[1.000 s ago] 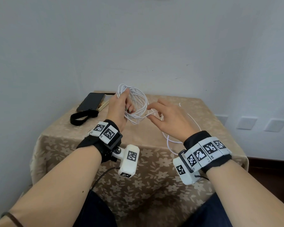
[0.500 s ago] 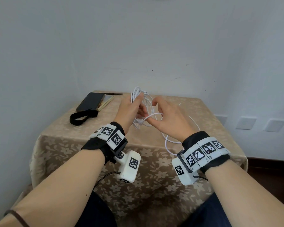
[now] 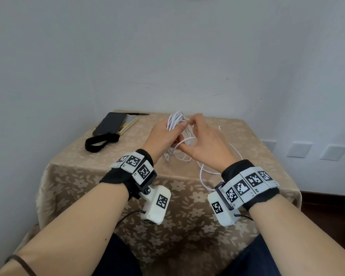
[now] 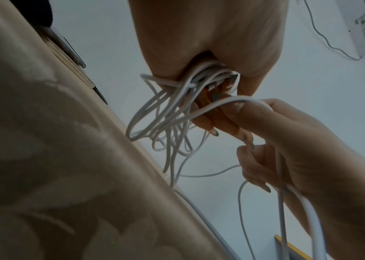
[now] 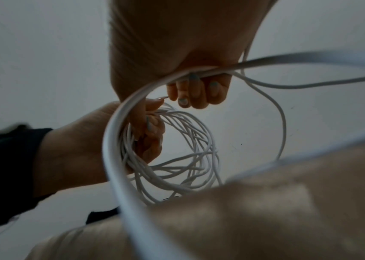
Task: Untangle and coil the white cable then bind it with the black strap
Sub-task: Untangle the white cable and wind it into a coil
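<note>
My left hand (image 3: 165,134) grips a bundle of white cable (image 3: 174,120) loops above the table, fingers curled round the coil (image 4: 177,112). My right hand (image 3: 199,142) is close beside it and holds a single strand of the same cable (image 4: 221,103), with fingers curled round it (image 5: 197,91). The loose tail (image 3: 202,172) runs under my right wrist and onto the cloth. In the right wrist view the coil (image 5: 188,149) hangs below my left hand. The black strap (image 3: 100,141) lies as a loop on the table's left side, untouched.
A dark phone (image 3: 111,123) lies on a notebook (image 3: 128,124) at the back left, with a pen (image 3: 137,114) behind it. The small table (image 3: 187,216) has a beige floral cloth and stands in a wall corner. Wall sockets (image 3: 299,150) sit low on the right.
Both hands came together and moved slightly away from me. My right hand brought a strand up to the coil, and the bundle in my left hand now looks tighter.
</note>
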